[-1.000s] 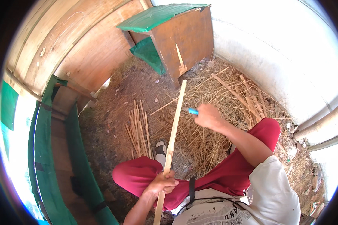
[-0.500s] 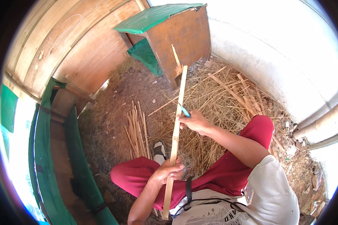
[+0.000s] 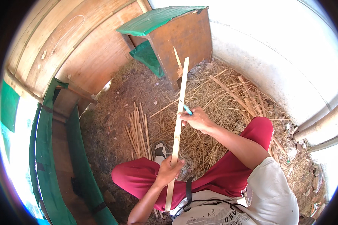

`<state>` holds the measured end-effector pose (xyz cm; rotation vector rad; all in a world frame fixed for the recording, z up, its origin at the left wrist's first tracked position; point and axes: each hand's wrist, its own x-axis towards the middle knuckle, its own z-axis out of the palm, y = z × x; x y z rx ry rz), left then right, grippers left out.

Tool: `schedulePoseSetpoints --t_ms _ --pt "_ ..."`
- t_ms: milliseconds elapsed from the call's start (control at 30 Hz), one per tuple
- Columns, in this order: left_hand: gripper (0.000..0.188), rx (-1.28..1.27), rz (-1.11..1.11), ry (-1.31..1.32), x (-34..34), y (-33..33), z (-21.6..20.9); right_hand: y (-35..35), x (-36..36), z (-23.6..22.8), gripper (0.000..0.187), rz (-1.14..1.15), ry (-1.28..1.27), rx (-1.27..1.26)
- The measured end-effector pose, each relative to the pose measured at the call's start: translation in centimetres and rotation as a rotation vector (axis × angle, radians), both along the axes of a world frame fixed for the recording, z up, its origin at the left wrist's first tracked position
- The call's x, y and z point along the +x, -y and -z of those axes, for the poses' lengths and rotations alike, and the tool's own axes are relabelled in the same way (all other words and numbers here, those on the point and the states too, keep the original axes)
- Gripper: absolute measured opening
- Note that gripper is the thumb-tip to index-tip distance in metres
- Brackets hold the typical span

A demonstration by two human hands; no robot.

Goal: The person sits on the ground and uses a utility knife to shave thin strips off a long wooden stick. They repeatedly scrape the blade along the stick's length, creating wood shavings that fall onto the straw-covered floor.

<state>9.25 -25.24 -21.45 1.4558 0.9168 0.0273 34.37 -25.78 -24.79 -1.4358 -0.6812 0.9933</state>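
A long, pale bamboo strip (image 3: 176, 139) slants from my lap out over the straw. Its lower part is gripped in my left hand (image 3: 168, 171), fingers wrapped round it above my thigh. Farther up the strip, my right hand (image 3: 196, 120) is closed round a small knife (image 3: 187, 110) with a light-blue handle. The knife's thin blade lies against the strip, and my right thumb and fingertips touch the strip just below it. How deep the blade sits cannot be made out.
Thin split strips (image 3: 138, 131) lie bundled on the ground by my shoe (image 3: 160, 150). Straw-like shavings (image 3: 210, 101) cover the floor ahead and right, with wider slats (image 3: 236, 93) on top. A wooden cabinet (image 3: 184, 41) with a green cover stands ahead; a green-edged bench (image 3: 77, 146) is at left.
The bamboo strip has shifted forward, away from my body, and its far end now reaches higher against the cabinet. My left hand has turned slightly on it; the knife sits slightly lower along it.
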Motion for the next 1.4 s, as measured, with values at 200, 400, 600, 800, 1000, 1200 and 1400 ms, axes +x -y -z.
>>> schedulePoseSetpoints --t_ms 200,400,600,800,1000,1200,1400 --pt "0.031 0.229 -0.035 -0.092 -1.3 -0.5 1.4 1.1 0.5 -2.5 0.036 -0.214 0.249 -0.038" --pt "0.035 0.425 -0.049 -0.108 -1.7 -0.6 1.0 1.9 0.2 -3.5 0.026 -0.328 0.952 -0.226" --pt "0.040 0.503 -0.090 -0.086 -1.8 -0.5 1.7 2.5 -2.1 -2.7 0.014 -0.310 1.224 -0.228" --pt "0.034 0.518 -0.016 -0.134 -1.2 0.2 0.0 1.4 -2.3 -1.3 0.014 -0.210 1.217 -0.341" --pt "0.032 0.360 0.035 -0.235 -2.6 0.5 -0.7 -0.1 -1.2 1.9 0.017 -0.142 1.269 -0.327" --pt "0.031 0.259 0.095 -0.286 -3.9 2.2 -1.4 -1.2 1.1 3.2 0.012 -0.150 1.123 -0.543" --pt "0.032 0.202 0.182 -0.365 -8.9 3.9 -0.7 -1.2 5.7 5.7 0.017 -0.070 1.043 -0.707"
